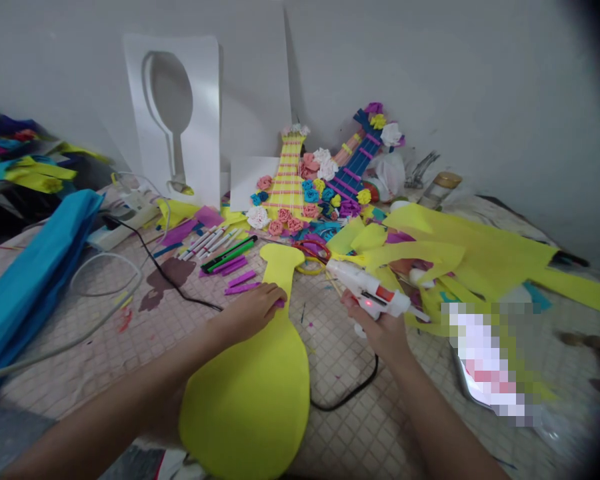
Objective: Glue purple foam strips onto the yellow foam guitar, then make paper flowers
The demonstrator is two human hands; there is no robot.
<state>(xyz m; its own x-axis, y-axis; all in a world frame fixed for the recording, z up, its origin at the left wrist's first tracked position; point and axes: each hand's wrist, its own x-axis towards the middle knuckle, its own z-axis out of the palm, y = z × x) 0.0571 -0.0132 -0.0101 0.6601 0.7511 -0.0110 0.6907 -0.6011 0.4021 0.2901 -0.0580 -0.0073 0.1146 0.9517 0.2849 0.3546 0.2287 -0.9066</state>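
Note:
A yellow guitar-shaped cutout (250, 400) lies on the table, its narrow neck pointing away from me. My left hand (260, 305) rests on the neck, fingers together over a small purple strip (279, 303) whose end shows at the fingertips. To the right, my right hand (377, 327) is wrapped round a white glue gun (365, 287) with a red light, its nozzle toward the top of the neck. Several loose purple strips (243, 277) lie left of the neck, beside green and black cutters or pens (230, 253).
Decorated paper guitars (287, 180) lean at the back near a white cut-out board (205, 120). Yellow crepe scraps (475, 240) and a blurred phone (490, 373) lie right. Blue paper (35, 267) and cables lie left; the gun's black cord (350, 397) curves across the table.

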